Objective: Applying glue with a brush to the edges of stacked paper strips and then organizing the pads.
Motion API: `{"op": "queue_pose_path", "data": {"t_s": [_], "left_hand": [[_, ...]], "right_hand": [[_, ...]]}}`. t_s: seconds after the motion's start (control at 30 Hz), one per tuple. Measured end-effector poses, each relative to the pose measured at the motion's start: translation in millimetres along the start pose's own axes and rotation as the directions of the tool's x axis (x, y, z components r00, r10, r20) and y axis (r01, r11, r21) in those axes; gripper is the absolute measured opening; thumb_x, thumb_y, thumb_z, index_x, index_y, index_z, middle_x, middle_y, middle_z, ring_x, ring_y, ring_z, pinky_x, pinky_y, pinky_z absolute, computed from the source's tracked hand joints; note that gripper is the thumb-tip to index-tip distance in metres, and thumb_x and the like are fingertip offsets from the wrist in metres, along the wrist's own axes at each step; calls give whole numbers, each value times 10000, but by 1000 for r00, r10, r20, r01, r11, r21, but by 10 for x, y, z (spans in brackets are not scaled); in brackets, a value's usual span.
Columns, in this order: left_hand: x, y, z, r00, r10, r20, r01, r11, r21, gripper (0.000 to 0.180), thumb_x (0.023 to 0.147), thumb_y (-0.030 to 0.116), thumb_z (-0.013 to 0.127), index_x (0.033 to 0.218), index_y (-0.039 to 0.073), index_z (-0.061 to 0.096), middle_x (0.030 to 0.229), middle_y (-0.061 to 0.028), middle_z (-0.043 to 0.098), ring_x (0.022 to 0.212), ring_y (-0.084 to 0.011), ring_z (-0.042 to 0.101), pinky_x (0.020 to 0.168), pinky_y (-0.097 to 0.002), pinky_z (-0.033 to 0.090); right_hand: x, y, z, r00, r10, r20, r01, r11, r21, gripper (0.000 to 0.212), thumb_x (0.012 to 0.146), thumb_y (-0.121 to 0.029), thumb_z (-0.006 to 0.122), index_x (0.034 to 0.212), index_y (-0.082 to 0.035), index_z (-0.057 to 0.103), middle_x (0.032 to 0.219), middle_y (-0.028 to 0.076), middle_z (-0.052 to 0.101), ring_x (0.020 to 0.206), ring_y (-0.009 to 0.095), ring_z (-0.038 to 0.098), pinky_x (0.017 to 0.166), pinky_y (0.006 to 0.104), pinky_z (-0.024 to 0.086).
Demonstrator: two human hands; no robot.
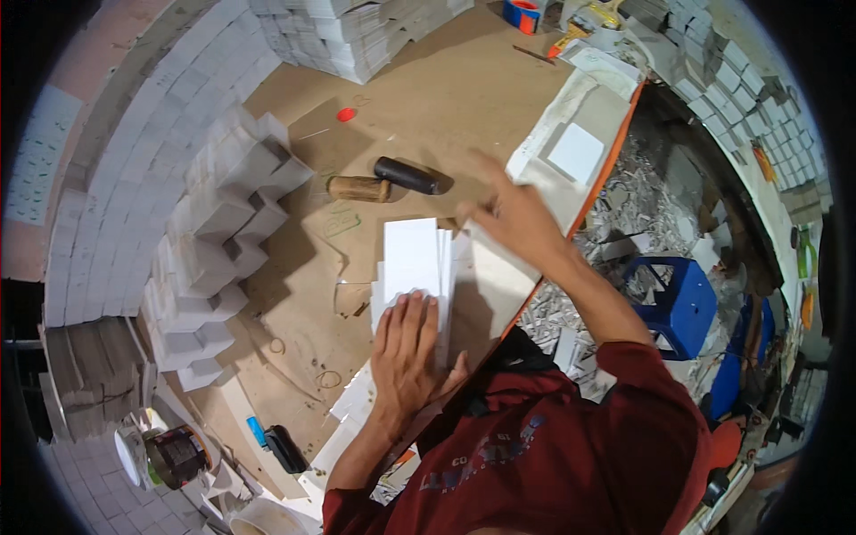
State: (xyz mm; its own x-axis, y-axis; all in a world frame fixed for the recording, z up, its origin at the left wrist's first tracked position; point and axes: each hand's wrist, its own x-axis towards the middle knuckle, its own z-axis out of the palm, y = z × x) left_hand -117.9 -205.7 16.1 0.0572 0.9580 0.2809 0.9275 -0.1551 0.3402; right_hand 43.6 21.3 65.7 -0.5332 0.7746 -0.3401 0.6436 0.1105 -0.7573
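Observation:
My left hand [403, 361] lies flat, palm down, on the near end of a small stack of white card pieces [411, 254], its fingers stretched forward. The pieces are slightly fanned, with edges showing on the right side. My right hand [519, 218] is raised to the right of the stack, over the pale strip along the table edge. Motion blurs it, but the forefinger and thumb look apart, with nothing visible between them. Beyond the stack lie a brown wooden cylinder [358, 188] and a black cylinder [407, 176]. A white card [575, 153] rests on the strip beyond my right hand.
Folded white card boxes [214, 232] stand in a row at the left, before a wall of stacked boxes [152, 169]. A blue plastic stool [673, 308] stands among paper scraps [646, 192] at the right. A blue-and-orange tub [522, 16] sits at the far edge.

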Motion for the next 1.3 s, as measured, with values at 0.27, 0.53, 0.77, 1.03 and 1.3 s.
{"op": "queue_pose_path", "data": {"t_s": [0.27,0.53,0.77,1.03,1.3], "left_hand": [[-7,123,-58,997,-75,-11,76,995,68,705,692,458,815,1198,2,633,1388,-242,556,1238,-409,555,1015,-521,399],[1,82,-47,997,-77,9,76,996,51,741,753,540,745,1243,-7,648,1459,-202,540,1253,-388,543,1027,-491,396],[34,69,-106,1000,-16,-13,17,994,112,810,808,535,705,1394,-10,583,1473,-195,533,1258,-372,543,1023,-480,423],[47,111,-136,1000,26,-12,-24,992,123,770,804,513,722,1351,-15,599,1425,-210,545,1315,-379,520,1081,-537,408],[-5,102,-111,999,-11,-48,14,998,64,680,777,504,739,1185,-30,638,1266,-187,596,1143,-362,575,1010,-490,433]], "right_hand": [[204,1523,-853,720,-461,-519,29,767,-641,769,747,-289,804,1426,-40,542,1460,207,544,1321,394,546,1166,489,403],[270,1699,-1141,497,-182,-848,-66,967,-246,289,923,-142,710,1183,-21,751,1078,165,775,916,272,760,877,355,588],[-477,-319,-191,336,-916,-220,677,398,-619,422,895,24,688,1312,-20,648,1291,168,700,1080,263,738,830,333,622],[-12,-129,232,950,-75,304,-185,650,737,814,965,-173,748,1585,-26,241,1080,191,694,892,190,721,699,326,613],[107,835,-739,598,-619,-510,178,723,-668,544,770,-209,817,1247,-12,643,1241,178,630,1177,374,582,1035,453,474]]}}
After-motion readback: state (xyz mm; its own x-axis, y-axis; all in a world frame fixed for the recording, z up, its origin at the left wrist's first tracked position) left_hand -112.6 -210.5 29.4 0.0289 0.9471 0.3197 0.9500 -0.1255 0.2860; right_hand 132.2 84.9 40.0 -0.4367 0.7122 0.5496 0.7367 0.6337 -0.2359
